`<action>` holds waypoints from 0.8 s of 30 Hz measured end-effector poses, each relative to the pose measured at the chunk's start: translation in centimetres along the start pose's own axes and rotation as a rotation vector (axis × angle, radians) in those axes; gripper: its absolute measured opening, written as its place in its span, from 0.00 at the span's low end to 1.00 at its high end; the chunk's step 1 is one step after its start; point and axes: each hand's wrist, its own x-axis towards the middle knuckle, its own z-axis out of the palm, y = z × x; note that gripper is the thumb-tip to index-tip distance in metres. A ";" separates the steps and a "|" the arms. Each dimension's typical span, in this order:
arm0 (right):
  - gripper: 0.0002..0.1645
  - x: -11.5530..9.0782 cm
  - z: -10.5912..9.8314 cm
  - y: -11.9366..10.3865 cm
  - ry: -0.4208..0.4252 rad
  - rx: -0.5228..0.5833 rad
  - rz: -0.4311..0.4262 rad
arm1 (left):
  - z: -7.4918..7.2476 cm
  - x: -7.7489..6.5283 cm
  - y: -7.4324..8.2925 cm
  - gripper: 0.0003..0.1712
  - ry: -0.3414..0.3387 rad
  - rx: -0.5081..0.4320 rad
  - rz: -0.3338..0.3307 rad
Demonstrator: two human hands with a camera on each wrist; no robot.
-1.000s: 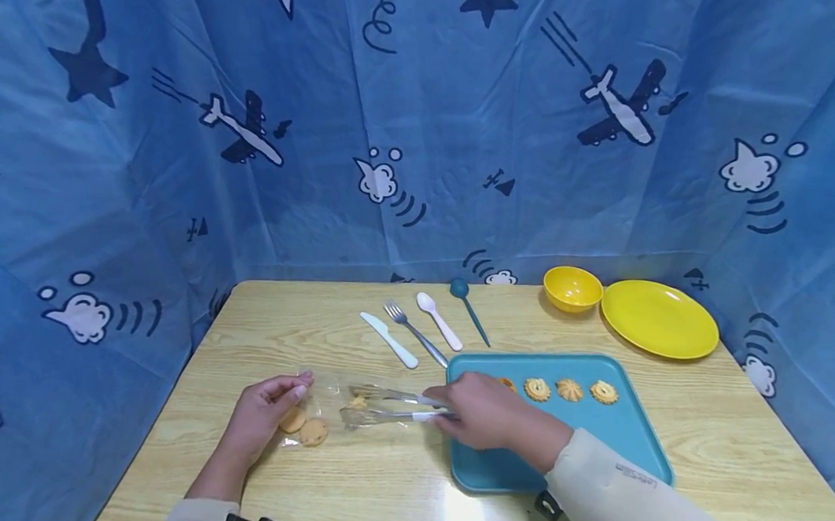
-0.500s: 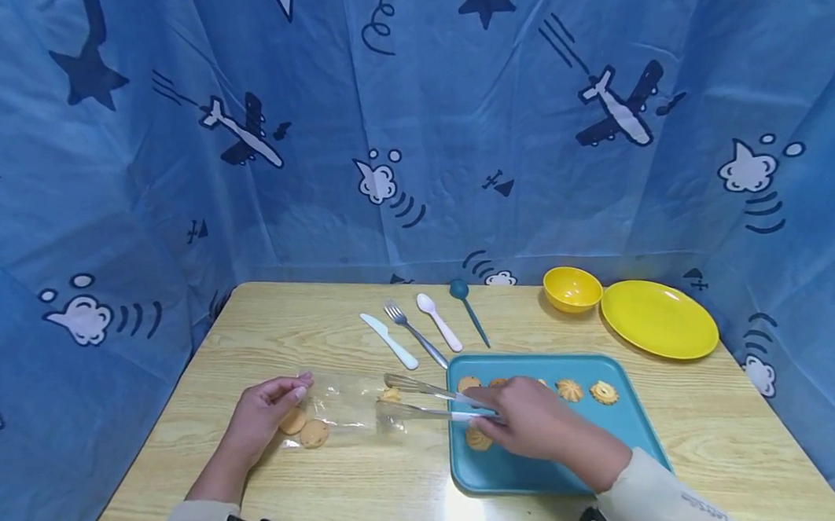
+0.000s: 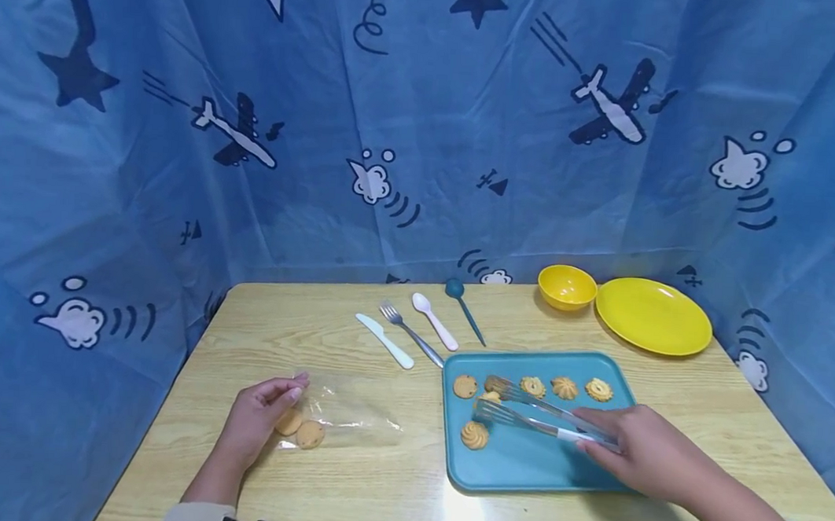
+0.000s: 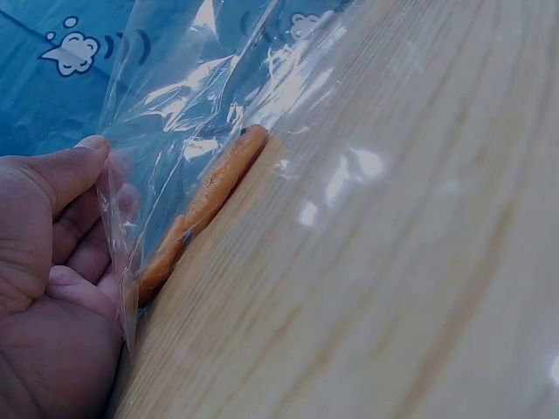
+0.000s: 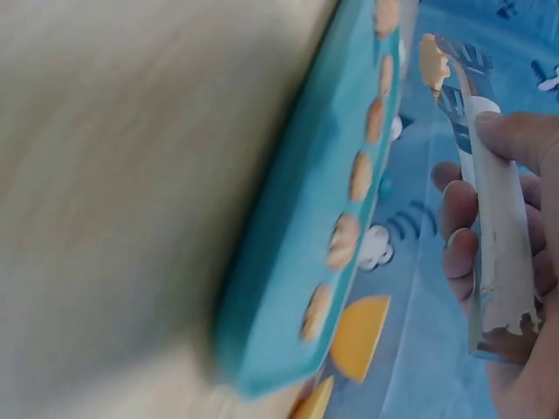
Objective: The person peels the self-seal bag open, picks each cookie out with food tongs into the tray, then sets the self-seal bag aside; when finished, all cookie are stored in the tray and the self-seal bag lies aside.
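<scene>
My left hand (image 3: pixel 256 417) pinches the edge of a clear plastic bag (image 3: pixel 356 415) lying on the table at left. Inside the bag are two round cookies (image 3: pixel 311 434), seen edge-on in the left wrist view. Metal tongs (image 5: pixel 502 209) with pale handle grips are held in my right hand (image 3: pixel 644 449), thumb on one arm and fingers round the other. Between the tong tips is a small cookie (image 5: pixel 431 63), over the left part of the teal tray (image 3: pixel 541 468). Several piped and round cookies (image 3: pixel 474 435) lie along the tray's back and left sides.
Behind the tray's left corner lie a white knife (image 3: pixel 385 341), a metal fork (image 3: pixel 413 335), a pale pink spoon (image 3: pixel 435 322) and a dark teal spoon (image 3: pixel 466 312). A yellow bowl (image 3: pixel 567 288) and yellow plate (image 3: pixel 653 316) stand at back right. A blue patterned curtain (image 3: pixel 424 135) hangs behind.
My right hand has moved right, drawing the tongs and the cookie out of the bag and over the tray. My left hand stays at the bag's edge.
</scene>
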 end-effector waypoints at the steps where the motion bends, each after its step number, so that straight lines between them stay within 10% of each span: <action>1: 0.27 -0.4 0.0 0.3 -0.008 0.004 0.023 | 0.0 0.0 0.0 0.18 0.000 -0.003 0.001; 24: 0.31 -3.2 0.8 2.8 -0.101 0.060 0.046 | 0.1 -0.1 0.1 0.18 -0.003 -0.008 -0.013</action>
